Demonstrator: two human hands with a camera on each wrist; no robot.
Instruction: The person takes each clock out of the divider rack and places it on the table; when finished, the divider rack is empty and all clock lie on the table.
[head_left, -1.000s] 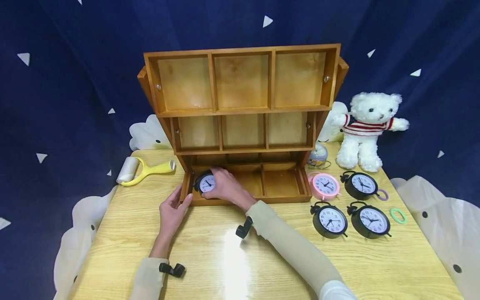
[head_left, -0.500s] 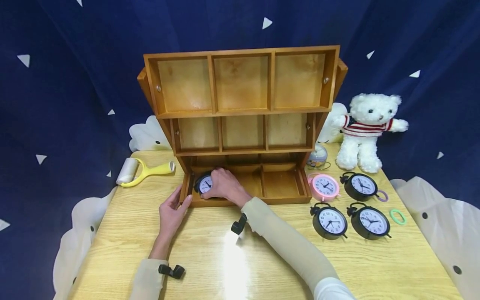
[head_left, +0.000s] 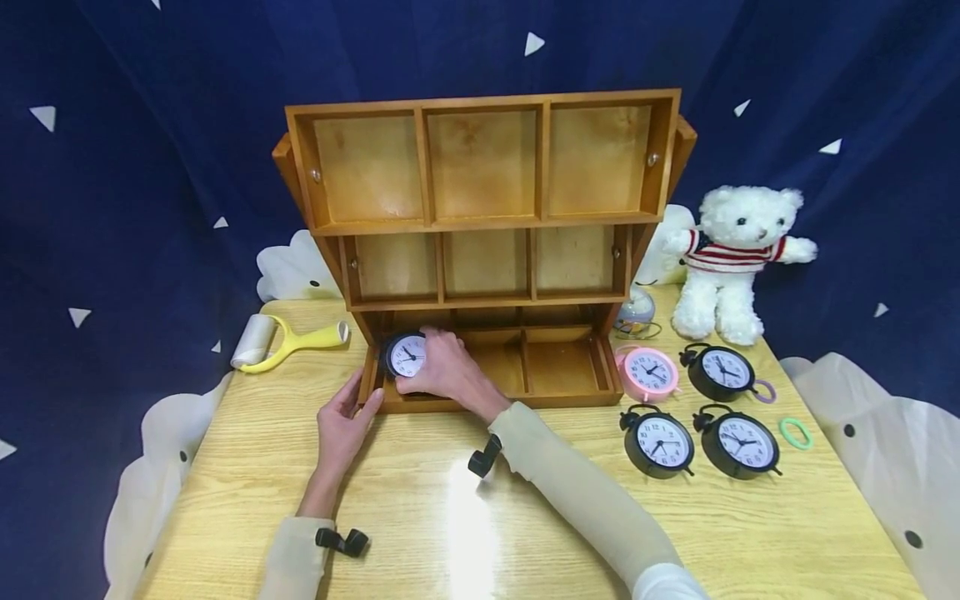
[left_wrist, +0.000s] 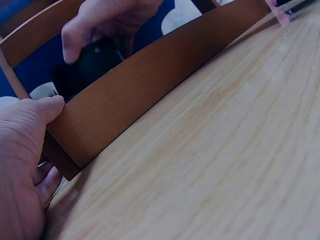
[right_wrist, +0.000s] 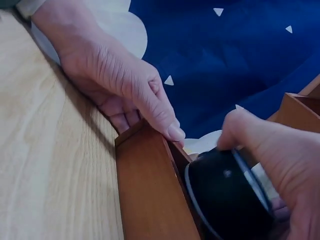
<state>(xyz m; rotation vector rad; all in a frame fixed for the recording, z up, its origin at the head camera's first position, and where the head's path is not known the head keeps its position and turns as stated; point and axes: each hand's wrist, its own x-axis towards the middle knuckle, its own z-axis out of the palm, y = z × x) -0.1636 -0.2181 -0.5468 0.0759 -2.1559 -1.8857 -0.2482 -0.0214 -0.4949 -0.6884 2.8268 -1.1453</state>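
My right hand (head_left: 447, 367) grips a black alarm clock (head_left: 406, 357) by its round casing, at the left compartment of the bottom tier of a wooden storage box (head_left: 480, 403). The clock's white face points up, its right side covered by my fingers. In the right wrist view, the thumb presses on the black casing (right_wrist: 227, 195), which tilts just inside the front wall. My left hand (head_left: 345, 425) holds the box's front left corner. Its thumb lies over the rim and its fingers bend against the outer side, as the left wrist view shows.
Right of the box lie a pink alarm clock (head_left: 651, 372), several black alarm clocks (head_left: 660, 443), a green ring (head_left: 796, 432) and a purple ring (head_left: 765, 391). A white teddy bear (head_left: 738, 258) stands behind them. A yellow-handled lint roller (head_left: 291, 342) lies left. Two tiers (head_left: 483, 223) rise above.
The right hand has shifted the black clock slightly left and up within the compartment, after a small dip half a second ago. The left hand stays at the corner.
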